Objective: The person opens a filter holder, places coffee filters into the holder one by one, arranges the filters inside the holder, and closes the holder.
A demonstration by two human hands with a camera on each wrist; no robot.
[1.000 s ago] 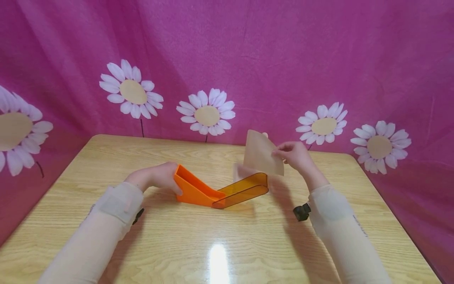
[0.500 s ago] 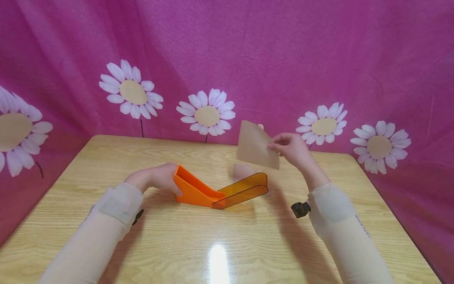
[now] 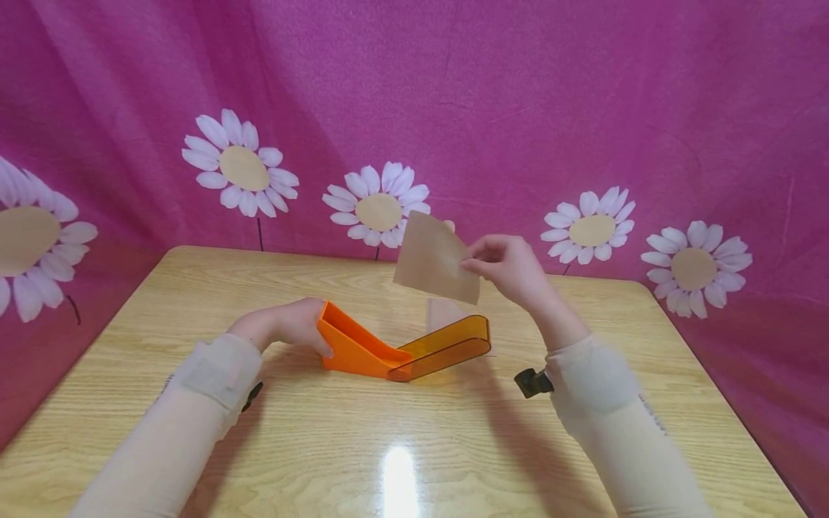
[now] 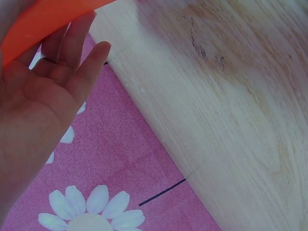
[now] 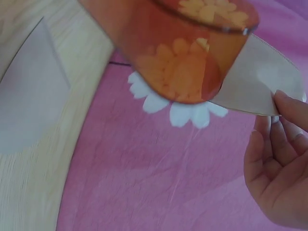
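An orange holder stands on the table in the head view, its hinged see-through amber lid swung out to the right. My left hand grips the holder's tall left end, thumb on the near side; the left wrist view shows the palm and fingers against the orange wall. Above the lid, my right hand pinches a brown paper coffee filter by its right edge. Its crimped seam shows in the right wrist view. Behind the lid, a paler filter-shaped paper lies on the table, partly hidden.
The wooden table ends at a pink curtain printed with large white daisies. A dark wrist camera sits below the right cuff. Light glares on the table's near middle.
My right hand has carried the filter leftward and slightly up, so it now hangs left of where it was, over the lid. The left hand and holder have not moved.
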